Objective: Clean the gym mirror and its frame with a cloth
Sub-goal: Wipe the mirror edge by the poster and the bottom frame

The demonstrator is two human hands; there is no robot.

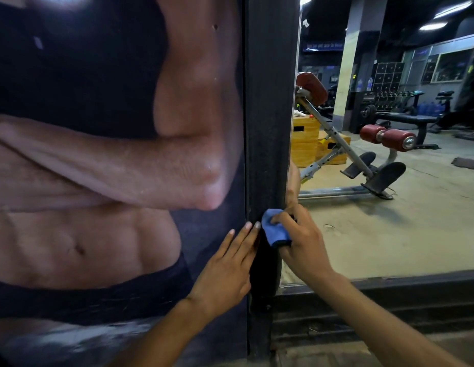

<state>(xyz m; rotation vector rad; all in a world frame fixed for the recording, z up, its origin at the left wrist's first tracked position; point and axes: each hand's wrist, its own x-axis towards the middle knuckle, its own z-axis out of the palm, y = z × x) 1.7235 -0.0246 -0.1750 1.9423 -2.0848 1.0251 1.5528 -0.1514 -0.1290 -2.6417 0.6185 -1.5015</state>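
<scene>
Plainly, my right hand (pixel 300 242) gripped the cloth (pixel 276 229) against the frame (pixel 270 128), left hand (pixel 225 271) flat at nine o'clock. The mirror (pixel 389 207) at three o'clock looked undone, I judged.

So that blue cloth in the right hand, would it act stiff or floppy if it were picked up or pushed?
Probably floppy: the blue cloth bunches into folds under the right hand against the dark frame. Likely light, since curled fingers alone hold it there. It looks soft, so it should drag rather than slide or roll.
</scene>
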